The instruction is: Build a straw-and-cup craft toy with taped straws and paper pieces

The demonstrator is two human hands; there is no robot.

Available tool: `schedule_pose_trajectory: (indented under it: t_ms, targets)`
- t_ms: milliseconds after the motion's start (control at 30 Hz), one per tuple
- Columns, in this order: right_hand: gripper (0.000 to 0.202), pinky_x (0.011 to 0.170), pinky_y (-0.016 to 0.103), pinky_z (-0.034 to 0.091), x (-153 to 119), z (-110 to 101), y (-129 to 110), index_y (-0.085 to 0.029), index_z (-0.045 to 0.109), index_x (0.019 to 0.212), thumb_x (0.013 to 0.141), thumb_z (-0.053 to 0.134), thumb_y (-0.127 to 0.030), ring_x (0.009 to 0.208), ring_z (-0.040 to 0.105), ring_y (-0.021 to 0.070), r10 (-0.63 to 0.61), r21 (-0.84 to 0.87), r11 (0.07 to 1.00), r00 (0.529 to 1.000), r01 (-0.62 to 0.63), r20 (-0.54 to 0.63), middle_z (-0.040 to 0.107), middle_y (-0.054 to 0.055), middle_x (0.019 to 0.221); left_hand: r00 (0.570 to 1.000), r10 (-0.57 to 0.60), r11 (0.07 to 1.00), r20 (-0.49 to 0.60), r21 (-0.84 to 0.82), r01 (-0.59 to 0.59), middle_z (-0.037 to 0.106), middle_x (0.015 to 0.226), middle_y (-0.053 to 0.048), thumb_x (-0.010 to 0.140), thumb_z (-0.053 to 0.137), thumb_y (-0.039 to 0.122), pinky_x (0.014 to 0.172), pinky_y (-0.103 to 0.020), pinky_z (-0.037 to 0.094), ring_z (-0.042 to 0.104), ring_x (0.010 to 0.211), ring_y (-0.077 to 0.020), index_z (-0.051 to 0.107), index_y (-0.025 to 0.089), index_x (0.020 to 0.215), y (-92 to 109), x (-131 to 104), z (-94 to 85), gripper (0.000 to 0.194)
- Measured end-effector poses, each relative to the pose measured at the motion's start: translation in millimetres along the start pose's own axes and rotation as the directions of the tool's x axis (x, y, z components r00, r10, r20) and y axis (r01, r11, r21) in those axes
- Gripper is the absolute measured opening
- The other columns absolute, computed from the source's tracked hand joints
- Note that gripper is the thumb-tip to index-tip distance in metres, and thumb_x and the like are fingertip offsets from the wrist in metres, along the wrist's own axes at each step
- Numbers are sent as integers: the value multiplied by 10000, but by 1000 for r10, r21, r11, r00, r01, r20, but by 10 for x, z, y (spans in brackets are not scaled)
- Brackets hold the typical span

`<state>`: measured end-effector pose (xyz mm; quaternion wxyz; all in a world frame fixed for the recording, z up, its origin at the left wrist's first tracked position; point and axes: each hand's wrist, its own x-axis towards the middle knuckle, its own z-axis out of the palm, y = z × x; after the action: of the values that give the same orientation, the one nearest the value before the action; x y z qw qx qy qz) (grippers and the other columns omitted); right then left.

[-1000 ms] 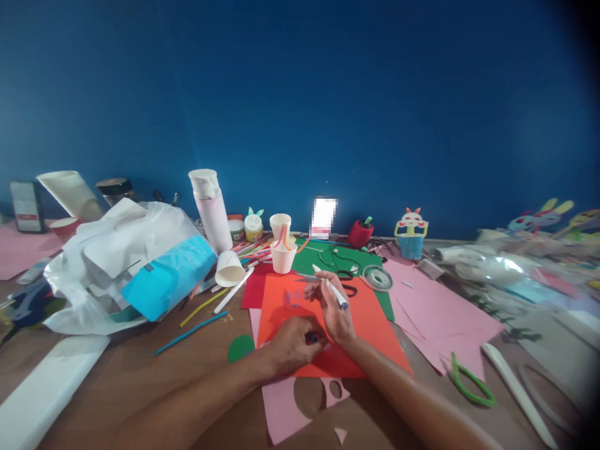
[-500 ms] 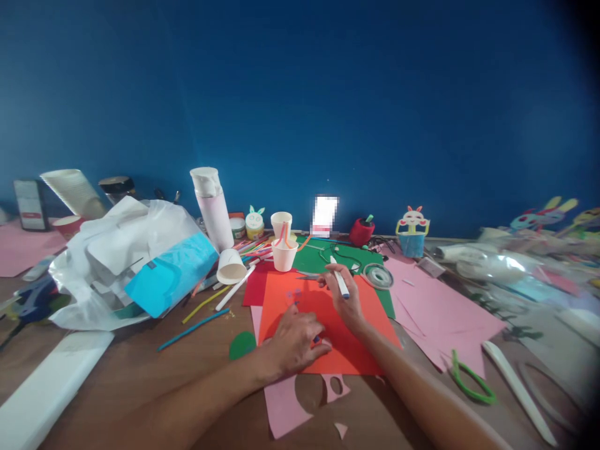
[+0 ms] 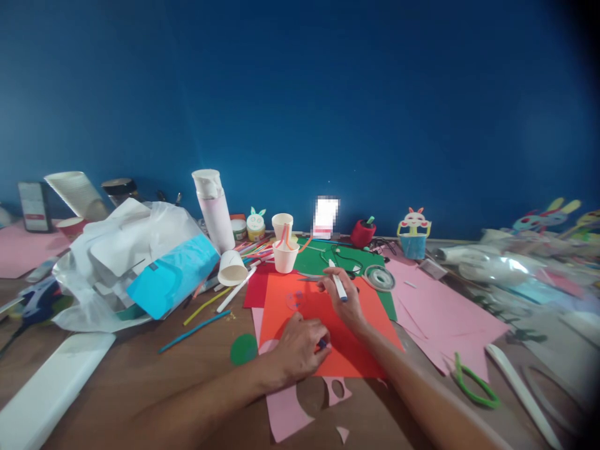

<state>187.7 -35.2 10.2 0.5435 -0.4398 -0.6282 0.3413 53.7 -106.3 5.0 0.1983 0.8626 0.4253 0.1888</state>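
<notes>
In the head view my right hand (image 3: 349,306) is closed around a white marker (image 3: 335,279) with a blue end, held slantwise above an orange sheet (image 3: 370,353). My left hand (image 3: 302,345) rests on the lower left of that sheet, fingers curled round a small dark blue piece (image 3: 321,344) that looks like a marker cap. Just beyond the left hand, a round cutout (image 3: 294,300) bearing small blue drawn marks lies on the orange paper. Scissor blades (image 3: 309,277) show partly behind the right hand.
Paper cups (image 3: 285,257) with orange strips stand behind the sheet. A tape roll (image 3: 379,278) and pink paper (image 3: 440,312) lie to the right. On the left are a plastic bag (image 3: 117,250), a green disc (image 3: 244,349) and a blue pipe cleaner (image 3: 194,331).
My left hand has drawn back toward me from the round cutout, leaving its blue marks uncovered. The right hand with the marker has barely moved. The view has shifted slightly.
</notes>
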Motion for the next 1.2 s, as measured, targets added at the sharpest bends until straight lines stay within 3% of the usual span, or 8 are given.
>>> schedule_pose_trajectory:
  t_ms: [233, 367, 467, 667, 867, 1033, 1100, 1200]
  targets:
    - [165, 561, 243, 443, -6, -90, 73, -212, 499, 966, 829, 423, -266, 597, 583, 147, -59, -297, 949, 986, 103, 153, 628, 23, 682, 999, -15, 996, -29, -84, 12, 644, 765, 21, 768, 540, 223, 708, -268, 314, 549, 684, -115, 577, 186, 728, -5, 7, -28, 66]
    - [277, 607, 249, 415, -9, -200, 159, -195, 533, 1067, 818, 412, -196, 672, 590, 166, -153, -604, 713, 920, 356, 361, 651, 55, 751, 989, -98, 979, -110, -190, 75, 642, 744, 4, 768, 526, 233, 654, -232, 354, 544, 663, -115, 603, 185, 737, -115, 21, -99, 96]
    - [384, 649, 259, 394, 11, -263, 186, -196, 520, 1131, 769, 426, -114, 756, 586, 183, -136, -701, 495, 842, 514, 522, 653, 77, 845, 964, -210, 947, -163, -279, 159, 622, 695, -3, 771, 526, 284, 595, -216, 367, 533, 626, -116, 599, 174, 724, -228, 29, -190, 139]
    - [455, 612, 248, 340, 70, -309, 122, -221, 452, 1211, 784, 386, -78, 725, 576, 172, -12, -793, 315, 837, 522, 547, 637, 53, 779, 909, -257, 933, -329, -328, 145, 606, 693, -15, 768, 523, 289, 621, -218, 384, 526, 634, -119, 591, 158, 694, -379, 62, -321, 166]
    - [301, 646, 259, 335, 80, -327, 205, -216, 580, 1023, 818, 387, -110, 755, 564, 178, -53, -755, 354, 818, 552, 573, 625, 70, 817, 850, -405, 833, -338, -519, 191, 569, 602, 0, 758, 524, 383, 540, -205, 362, 480, 563, -108, 596, 142, 668, -513, 106, -353, 267]
    - [272, 682, 283, 341, 76, -329, 264, -208, 630, 893, 800, 403, -91, 739, 547, 181, -151, -731, 401, 827, 552, 541, 618, 70, 781, 832, -454, 771, -319, -608, 187, 546, 569, 11, 734, 548, 406, 512, -203, 340, 448, 532, -96, 618, 130, 667, -586, 131, -364, 293]
    - [273, 712, 297, 351, 58, -299, 221, -205, 627, 920, 805, 403, -99, 767, 552, 187, -197, -703, 472, 841, 532, 504, 629, 77, 823, 835, -463, 752, -296, -630, 194, 542, 557, 14, 727, 556, 412, 496, -202, 331, 447, 521, -94, 620, 127, 666, -578, 133, -370, 299]
    - [227, 737, 295, 378, 12, -218, 104, -203, 618, 934, 831, 419, -170, 831, 561, 188, -224, -579, 683, 882, 445, 414, 637, 75, 904, 856, -445, 746, -262, -638, 193, 564, 570, 5, 720, 572, 412, 499, -202, 340, 466, 530, -97, 630, 122, 670, -536, 131, -384, 300]
